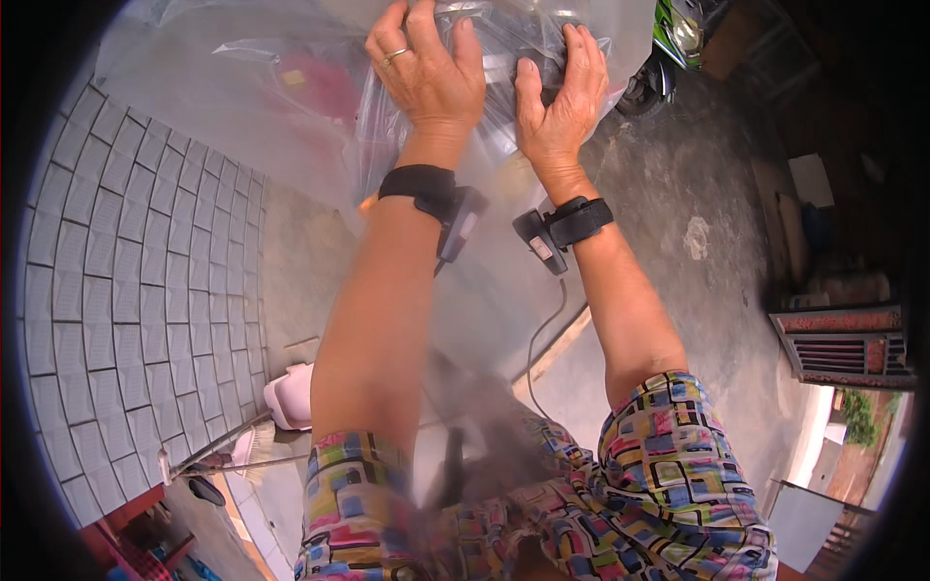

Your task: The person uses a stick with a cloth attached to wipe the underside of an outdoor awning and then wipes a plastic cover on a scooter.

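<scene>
Near the top of the head view, my left hand (pixel 428 79) reaches out onto crinkled clear plastic film (pixel 498 107). Its fingers and thumb are spread, and a ring is on one finger. Beside it, my right hand (pixel 562 102) rests on the same film, thumb apart from its stretched fingers. Something dark shows through the film between thumb and fingers, but I cannot tell what it is. A larger, cloudy translucent plastic sheet (pixel 184 58) spreads around both hands, and a pinkish-red patch (pixel 325 85) shows through it. Each wrist wears a black strap with a small device.
A grey tiled wall (pixel 145 281) stands on the left above a pink plastic item (pixel 290 397). Concrete floor (pixel 693 184) stretches to the right. A green motorcycle (pixel 675 34) is at the top right, and a slatted reddish rack (pixel 843 344) stands at the right edge.
</scene>
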Demonstrator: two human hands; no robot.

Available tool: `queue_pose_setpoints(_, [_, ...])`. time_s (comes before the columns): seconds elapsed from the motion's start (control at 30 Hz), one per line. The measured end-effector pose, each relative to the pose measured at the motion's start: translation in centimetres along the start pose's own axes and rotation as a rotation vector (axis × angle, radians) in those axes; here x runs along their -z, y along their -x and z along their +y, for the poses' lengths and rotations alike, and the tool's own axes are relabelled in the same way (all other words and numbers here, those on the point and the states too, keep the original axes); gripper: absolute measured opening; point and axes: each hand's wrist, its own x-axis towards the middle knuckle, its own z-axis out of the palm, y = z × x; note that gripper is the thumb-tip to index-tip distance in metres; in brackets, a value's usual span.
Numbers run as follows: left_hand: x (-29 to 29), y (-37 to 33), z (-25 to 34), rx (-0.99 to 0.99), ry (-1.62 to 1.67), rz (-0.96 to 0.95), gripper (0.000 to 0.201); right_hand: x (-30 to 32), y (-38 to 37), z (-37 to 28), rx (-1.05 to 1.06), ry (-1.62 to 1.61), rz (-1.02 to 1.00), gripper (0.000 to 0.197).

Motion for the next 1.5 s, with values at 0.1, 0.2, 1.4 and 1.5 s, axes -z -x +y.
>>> queue_pose_setpoints(0.1, [-0.2,-0.2,0.0,-0.033,0.009,0.034,0.031,-0.1,-0.3,-0.6,0.022,0.066,0.063,0.047])
queue_pose_setpoints(0.2, [-0.1,0.0,-0.5,-0.013,0.003,0.025,0.031,1.0,-0.9,-2.4,-0.007,0.051,-0.007,0.042])
queue_pose_setpoints(1.4, [-3.3,-3.7,-6.9,-0.078,0.054,0.141,0.029,-6.5,-2.8,-1.7,0.035,0.139,0.031,0.054])
queue_pose_setpoints(1.5, [-3.4,-4.1,-7.4,-0.07,0.057,0.134,0.029,-7.0,-3.1,-1.8,0.034,0.133,0.031,0.054])
